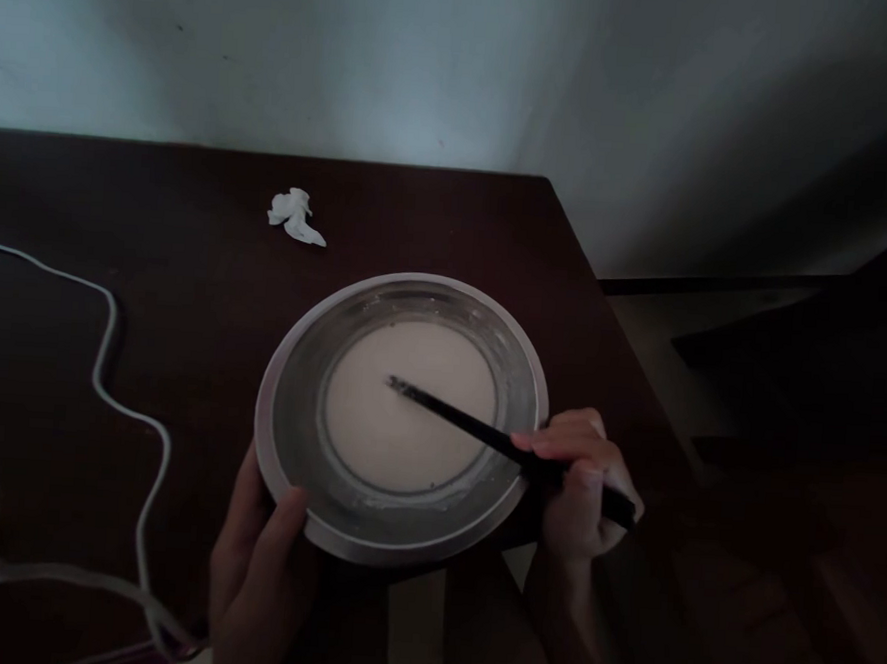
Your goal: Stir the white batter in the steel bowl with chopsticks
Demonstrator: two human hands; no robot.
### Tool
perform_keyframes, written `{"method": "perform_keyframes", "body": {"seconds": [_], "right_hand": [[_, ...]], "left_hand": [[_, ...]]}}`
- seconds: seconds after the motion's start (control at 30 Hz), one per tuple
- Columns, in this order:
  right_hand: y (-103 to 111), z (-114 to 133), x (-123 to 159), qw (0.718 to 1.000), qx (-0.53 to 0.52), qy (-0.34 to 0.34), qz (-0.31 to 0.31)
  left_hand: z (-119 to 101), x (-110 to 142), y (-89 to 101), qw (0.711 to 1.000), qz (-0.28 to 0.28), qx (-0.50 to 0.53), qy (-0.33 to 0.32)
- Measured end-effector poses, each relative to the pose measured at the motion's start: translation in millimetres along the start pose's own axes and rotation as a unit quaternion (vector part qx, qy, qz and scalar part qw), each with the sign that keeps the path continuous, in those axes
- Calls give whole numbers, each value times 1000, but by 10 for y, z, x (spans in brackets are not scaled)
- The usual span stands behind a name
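Observation:
A round metal bowl (289,463) with a wide rim is in the middle of the view, at the near side of the table. Whitish, smooth liquid (384,439) covers its bottom, and pale smears mark the inner wall. My left hand (260,561) grips the bowl's near left rim, thumb on top and fingers beneath. In my right hand (585,481), at the bowl's right side, are black chopsticks (468,421), pressed together so that I cannot tell their number. Their whitened tip is over the middle of the liquid; whether it touches is unclear.
Crumpled white tissue (294,215) lies on the dark table (188,336) beyond the bowl. A white cable (101,351) winds along the left side. Behind the table stands a pale wall (429,71); the table's right edge drops to the floor.

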State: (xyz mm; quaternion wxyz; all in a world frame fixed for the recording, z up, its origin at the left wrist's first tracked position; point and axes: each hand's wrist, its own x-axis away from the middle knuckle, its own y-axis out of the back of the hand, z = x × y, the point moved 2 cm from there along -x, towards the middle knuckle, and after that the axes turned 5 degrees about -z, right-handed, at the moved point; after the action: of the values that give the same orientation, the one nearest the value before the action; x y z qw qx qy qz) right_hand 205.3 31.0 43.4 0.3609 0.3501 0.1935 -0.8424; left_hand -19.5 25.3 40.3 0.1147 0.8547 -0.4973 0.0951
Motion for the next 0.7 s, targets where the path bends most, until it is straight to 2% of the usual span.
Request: {"method": "perform_keyframes", "body": {"seconds": [0.07,0.13,0.2,0.3,0.33,0.4,0.47,0.57,0.63,0.7], "right_hand": [[10,2,-8,999,18,4,-47],[29,0,-11,996,0,-23,-88],[29,-1,-9,996,-35,-44,-67],[7,5,-3,1000,-14,-15,5],[6,7,-3,1000,9,-2,6],[21,6,-7,999,37,-2,-33],[38,2,-9,997,12,-22,-70],[21,4,-5,999,-36,-7,-28],[4,6,-1,1000,-7,15,1],[7,5,-4,999,34,9,-19]], "left_hand": [[6,-11,-3,1000,-5,-5,-8],[9,-21,-18,1000,9,3,2],[3,-21,-25,1000,16,14,9],[-7,-6,-10,1000,7,10,11],[-4,-1,-2,1000,7,8,12],[8,3,9,1000,14,9,13],[22,1,13,1000,22,5,14],[17,-4,10,1000,7,0,14],[-9,-1,-5,1000,5,-2,11],[-40,6,-25,1000,9,-3,8]]}}
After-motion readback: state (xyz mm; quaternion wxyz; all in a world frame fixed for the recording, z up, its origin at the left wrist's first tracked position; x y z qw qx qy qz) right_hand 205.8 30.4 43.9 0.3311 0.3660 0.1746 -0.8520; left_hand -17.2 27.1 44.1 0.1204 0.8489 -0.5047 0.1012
